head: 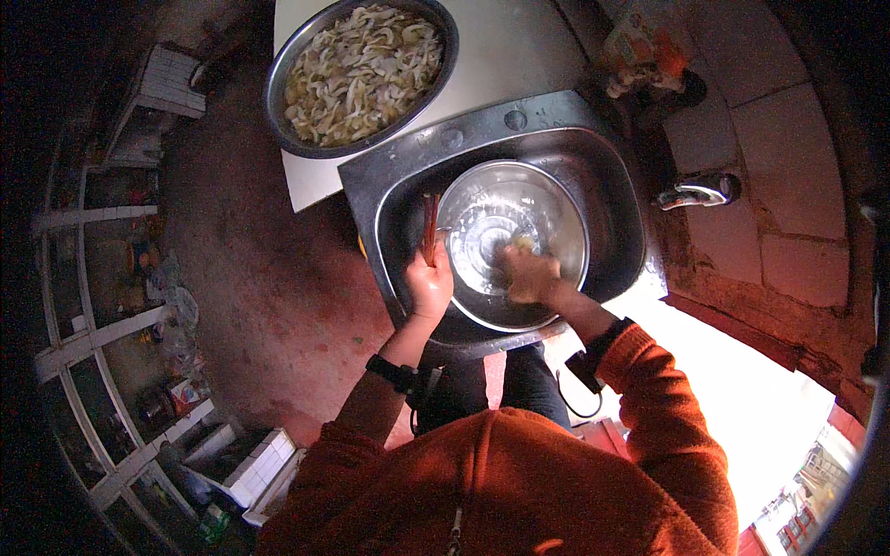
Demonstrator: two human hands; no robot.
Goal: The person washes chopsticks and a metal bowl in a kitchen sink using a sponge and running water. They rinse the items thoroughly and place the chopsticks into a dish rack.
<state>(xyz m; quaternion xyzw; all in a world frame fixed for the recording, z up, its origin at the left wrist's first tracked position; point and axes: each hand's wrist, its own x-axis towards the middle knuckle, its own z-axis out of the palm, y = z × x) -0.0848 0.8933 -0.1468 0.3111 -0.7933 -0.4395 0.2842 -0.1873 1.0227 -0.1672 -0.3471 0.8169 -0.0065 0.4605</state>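
Note:
A round stainless steel basin [518, 177] sits inside a metal sink [608, 174], with some clear liquid seeming to lie in its bottom. At its left rim, my left hand [430, 283] grips a bundle of reddish-brown chopsticks [430, 221] that point away from me. The thumb side of that hand rests close against the rim; whether it also holds the basin is hard to see. Over the basin's inside, my right hand [530, 274] is blurred by motion. A small yellowish thing [523, 243] shows at its fingers, too smeared to name or to tell if it is held.
A large metal bowl [274, 104] of pale sliced food, perhaps mushrooms, in liquid stands on a white counter [514, 42] beyond the sink. A faucet [699, 191] juts from the right. White-tiled shelving [132, 333] lines the left, past the reddish floor [278, 278].

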